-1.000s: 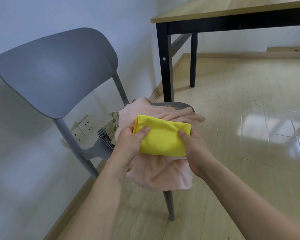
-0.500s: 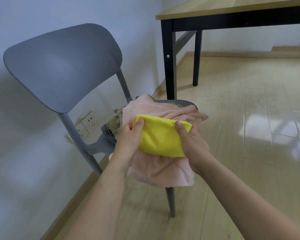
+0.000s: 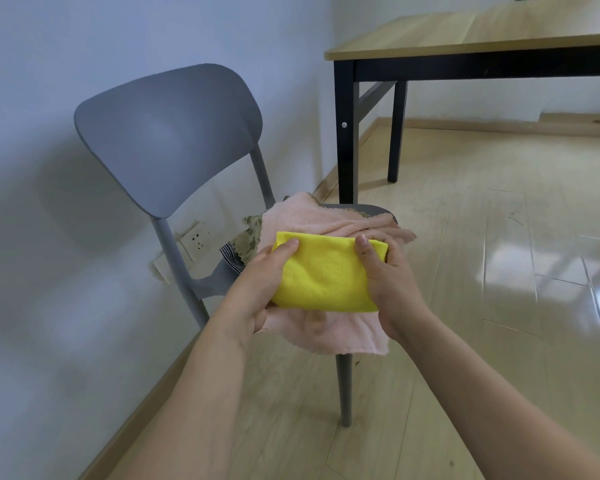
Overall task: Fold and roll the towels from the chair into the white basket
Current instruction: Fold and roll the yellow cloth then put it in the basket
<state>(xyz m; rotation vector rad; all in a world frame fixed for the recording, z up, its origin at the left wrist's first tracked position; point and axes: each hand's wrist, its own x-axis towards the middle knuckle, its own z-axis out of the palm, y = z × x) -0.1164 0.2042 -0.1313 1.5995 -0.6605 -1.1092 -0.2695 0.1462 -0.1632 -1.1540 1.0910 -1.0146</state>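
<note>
A person's left hand (image 3: 257, 289) and right hand (image 3: 388, 285) hold a folded yellow towel (image 3: 326, 271) at the centre of the frame, just above a heap of other towels on a grey chair (image 3: 168, 133). Each grip pinches one end of the yellow towel, thumb on top and fingers tucked out of sight beneath. The cloth is folded into a thick pad and bulges between the hands; it appears ready to be rolled, but no roll shows yet.

A pink towel (image 3: 326, 220) lies directly under it and hangs over the front of the seat. A mottled greenish cloth (image 3: 250, 233) and a striped cloth (image 3: 231, 259) poke out from under it at left. At least three pieces therefore seem to remain untouched on the chair. The white basket is nowhere in the frame, so nothing can be counted as delivered. By this showing the job is in its early part.

A tabletop (image 3: 465, 32) fills the upper right, with a dark object barely visible at its far edge.

Compared with half a second ago, the view has tilted up, bringing more of the tabletop into sight. The hands have drawn a little closer together on the towel, and their hold is otherwise unchanged.
</note>
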